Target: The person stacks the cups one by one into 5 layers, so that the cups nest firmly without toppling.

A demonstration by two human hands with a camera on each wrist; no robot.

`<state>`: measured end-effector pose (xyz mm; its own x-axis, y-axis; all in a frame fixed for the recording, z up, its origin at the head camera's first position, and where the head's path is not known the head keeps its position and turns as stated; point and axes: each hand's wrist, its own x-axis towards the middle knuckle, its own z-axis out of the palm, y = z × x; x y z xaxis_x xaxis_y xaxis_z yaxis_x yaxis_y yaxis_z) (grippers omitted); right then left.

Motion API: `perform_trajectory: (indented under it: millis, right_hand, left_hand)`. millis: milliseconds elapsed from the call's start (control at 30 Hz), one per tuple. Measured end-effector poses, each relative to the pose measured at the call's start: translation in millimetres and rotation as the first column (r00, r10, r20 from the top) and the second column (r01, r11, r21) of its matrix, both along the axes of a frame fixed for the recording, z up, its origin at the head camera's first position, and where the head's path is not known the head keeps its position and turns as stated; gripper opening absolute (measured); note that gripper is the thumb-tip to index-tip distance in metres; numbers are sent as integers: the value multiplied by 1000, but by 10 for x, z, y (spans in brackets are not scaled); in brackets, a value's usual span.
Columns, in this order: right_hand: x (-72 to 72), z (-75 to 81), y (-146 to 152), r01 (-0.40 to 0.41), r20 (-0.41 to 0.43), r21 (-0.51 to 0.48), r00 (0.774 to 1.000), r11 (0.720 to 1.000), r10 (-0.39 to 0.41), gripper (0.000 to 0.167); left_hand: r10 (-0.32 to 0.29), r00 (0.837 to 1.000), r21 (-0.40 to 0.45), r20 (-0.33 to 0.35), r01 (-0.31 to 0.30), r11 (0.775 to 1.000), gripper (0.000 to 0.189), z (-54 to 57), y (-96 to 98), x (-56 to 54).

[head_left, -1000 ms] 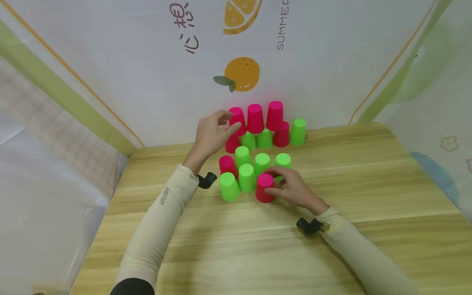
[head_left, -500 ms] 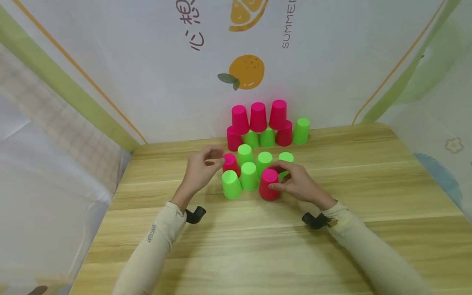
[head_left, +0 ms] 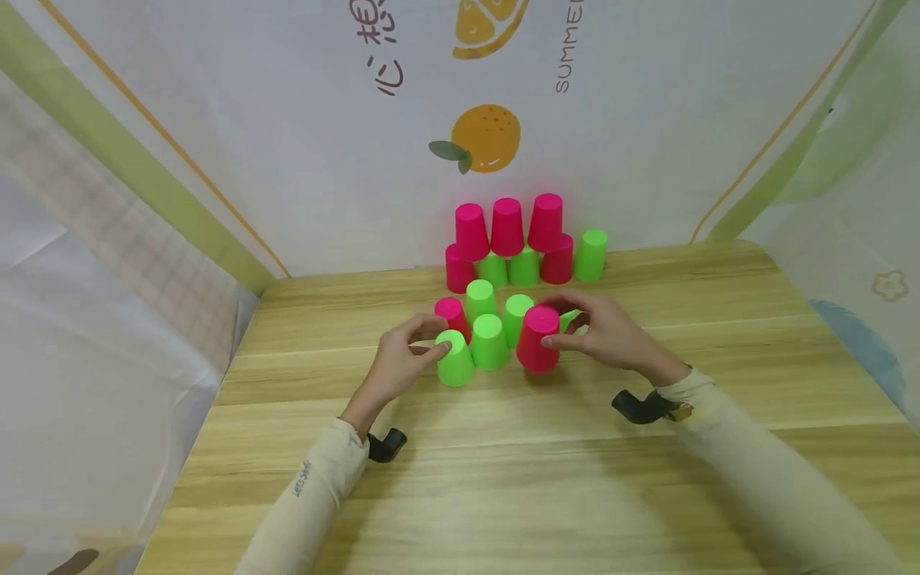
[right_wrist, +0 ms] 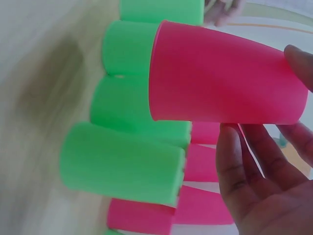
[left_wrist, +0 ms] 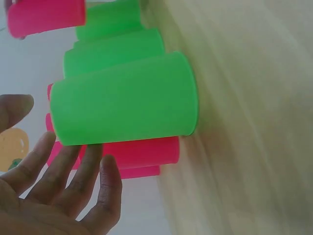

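Observation:
My right hand (head_left: 611, 335) pinches an upside-down pink cup (head_left: 537, 347) between thumb and fingers; in the right wrist view this cup (right_wrist: 225, 73) hangs above the table, beside the green cups. Around the front-left green cup (head_left: 455, 366), my left hand (head_left: 398, 359) is spread, its fingers at the cup's side. The left wrist view shows the thumb (left_wrist: 14, 108) apart from that cup. Several other inverted cups stand close by: a green one (head_left: 489, 343) in the middle, more green (head_left: 480, 297) behind, and a pink one (head_left: 450, 313). My right hand partly hides another green cup.
Against the back curtain (head_left: 323, 200), a row of green and pink cups carries three pink cups (head_left: 507, 228) on top. A green cup (head_left: 592, 257) stands at that row's right end. Everything rests on a wooden table (head_left: 460, 479).
My left hand has come down from the upper left pink cup to the front-left green cup. My right hand has raised its pink cup and moved it slightly back and right.

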<state>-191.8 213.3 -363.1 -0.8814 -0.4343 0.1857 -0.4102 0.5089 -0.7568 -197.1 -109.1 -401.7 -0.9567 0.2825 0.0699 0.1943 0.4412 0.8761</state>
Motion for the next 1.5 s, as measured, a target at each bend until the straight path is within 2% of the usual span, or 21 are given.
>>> perform_trajectory:
  millis: [433, 633, 833, 1133, 1500]
  right_hand:
    - [-182, 342, 265, 20, 112, -61, 994, 998, -13, 47]
    - [-340, 457, 361, 114, 53, -62, 992, 992, -111, 44]
    - [-529, 557, 439, 184, 20, 17, 983, 983, -185, 44]
    - [-829, 620, 520, 260, 56, 37, 963, 965, -262, 49]
    - [-1154, 596, 577, 341, 112, 67, 931, 938, -347, 54]
  left_hand:
    - [-34, 998, 12, 46, 33, 999, 47, -129, -15, 30]
    - [-44, 998, 22, 51, 43, 999, 50, -162, -16, 11]
    - [-45, 996, 39, 73, 42, 998, 50, -187, -23, 18]
    - [-47, 996, 47, 80, 43, 998, 50, -204, -21, 27]
    - [-39, 996, 53, 74, 35, 998, 50, -222, -19, 18]
